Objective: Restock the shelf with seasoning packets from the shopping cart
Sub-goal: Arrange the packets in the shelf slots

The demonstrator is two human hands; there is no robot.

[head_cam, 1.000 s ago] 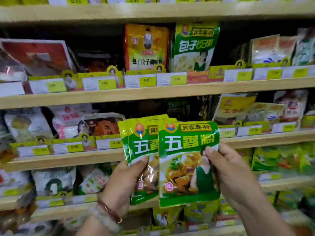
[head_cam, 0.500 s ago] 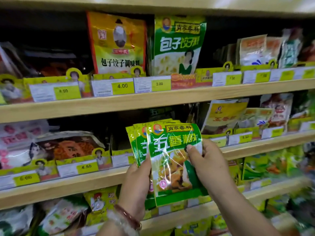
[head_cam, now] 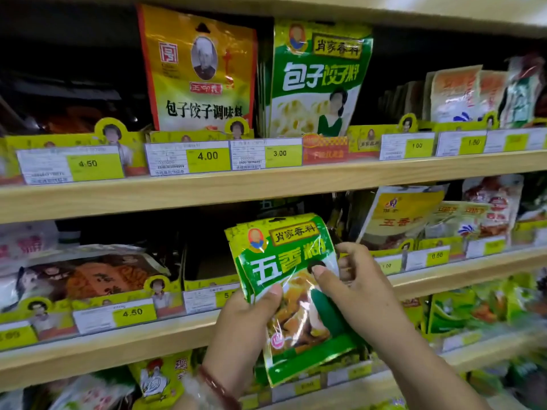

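Left hand [head_cam: 245, 329]: gripping the green seasoning packets [head_cam: 291, 294] along their left edge, thumb lying across the front, fingers hidden behind. A beaded bracelet [head_cam: 219, 389] is sitting on the wrist.
Right hand [head_cam: 355, 291]: pinching the same packets on the right side, thumb pressing on the front face, fingers curling round the right edge.
Seasoning packets: being held upright and tilted slightly left, in the air in front of the middle shelf [head_cam: 266, 184], level with a dark gap in the row of goods. More than one packet appears to be stacked together; the exact count cannot be told.
Packet face: showing a green band with white characters, above a clear window with food printed on it.
Upper row: a yellow packet [head_cam: 198, 69] and a green-and-white packet [head_cam: 319, 78] are standing side by side, touching, behind price tags [head_cam: 207, 156] reading 4.00 and 3.00.
Lower shelf [head_cam: 118, 347]: carrying a flat brown packet [head_cam: 88, 273] to the left of the hands, behind a tag reading 4.50.
Right side: more packets [head_cam: 399, 214] are leaning in rows, blurred.
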